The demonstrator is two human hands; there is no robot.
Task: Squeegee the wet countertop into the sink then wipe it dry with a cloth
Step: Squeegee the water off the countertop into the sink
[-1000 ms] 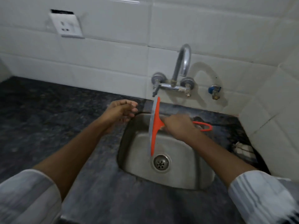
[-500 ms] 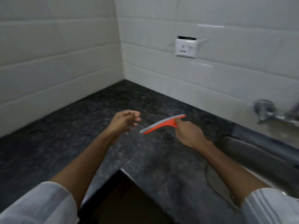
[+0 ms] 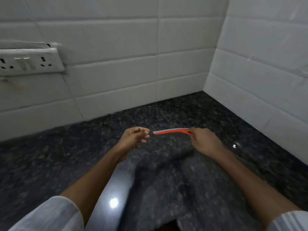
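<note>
My right hand point(image 3: 204, 140) grips the handle of an orange squeegee point(image 3: 171, 131) with a grey blade. The blade points left and hovers just above the dark speckled countertop point(image 3: 83, 155), near the corner where two tiled walls meet. My left hand point(image 3: 134, 137) hangs in the air just left of the blade tip, fingers loosely curled and holding nothing. The counter surface looks glossy, with a bright light reflection near the front. Neither the sink nor any cloth is in view.
White tiled walls point(image 3: 116, 64) close the counter at the back and on the right. A white socket strip point(image 3: 30, 62) is mounted on the back wall at the left. A dark gap point(image 3: 168, 226) shows at the counter's front edge.
The view has swung left, away from the sink, to the counter's corner. My right hand has carried the squeegee from over the sink to above the counter; my left hand stayed beside it.
</note>
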